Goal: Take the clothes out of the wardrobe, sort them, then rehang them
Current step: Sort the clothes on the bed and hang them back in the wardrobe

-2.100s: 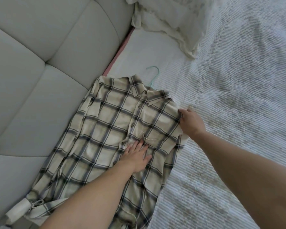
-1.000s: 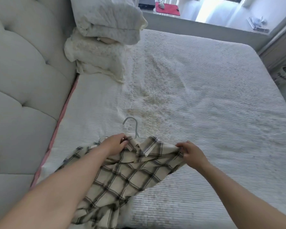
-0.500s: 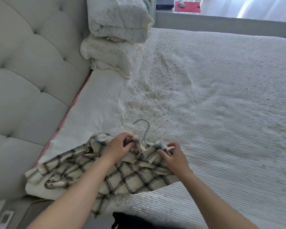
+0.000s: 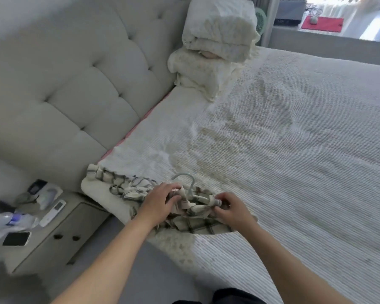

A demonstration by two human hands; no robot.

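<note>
Cream shirt with dark plaid; pale teal hanger; white bedspread.

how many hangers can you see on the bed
1: a pale blue hanger inside the plaid shirt near the bed's edge, between both hands. Others could be hidden under the bunched fabric.

Tufted grey headboard, white ribbed bedspread, stacked pillows, cluttered nightstand, bright window.

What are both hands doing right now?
Left hand: fingers curled, gripping the bunched plaid shirt near the hanger neck.
Right hand: fingers curled, pinching the shirt collar around the hanger's end.
</note>
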